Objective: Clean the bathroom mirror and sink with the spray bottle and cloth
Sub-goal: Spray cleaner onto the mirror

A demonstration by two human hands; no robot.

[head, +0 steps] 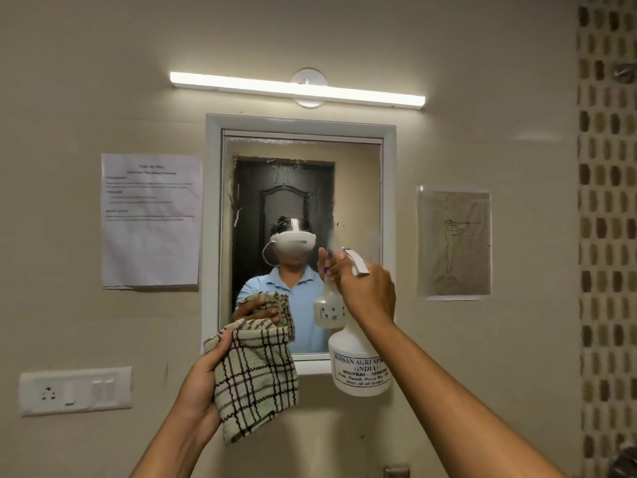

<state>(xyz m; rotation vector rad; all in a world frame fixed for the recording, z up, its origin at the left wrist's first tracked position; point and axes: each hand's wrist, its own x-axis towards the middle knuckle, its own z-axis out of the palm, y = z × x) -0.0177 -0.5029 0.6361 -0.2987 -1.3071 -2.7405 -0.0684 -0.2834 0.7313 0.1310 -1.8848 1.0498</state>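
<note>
The white-framed mirror (355,188) hangs on the beige wall straight ahead, with smears and drops on its glass. My right hand (368,291) grips the trigger head of a white spray bottle (358,367), raised in front of the mirror's lower right corner with the nozzle toward the glass. A faint mist hangs near the nozzle. My left hand (201,377) holds a checked beige cloth (256,377) bunched up just below the mirror's lower left corner. The sink is out of view.
A tube light (296,89) is mounted above the mirror. A printed sheet (151,219) is taped left of it and a drawing (453,243) to the right. A switch and socket plate (76,389) sits low on the left. Mosaic tiles (606,236) run down the right edge.
</note>
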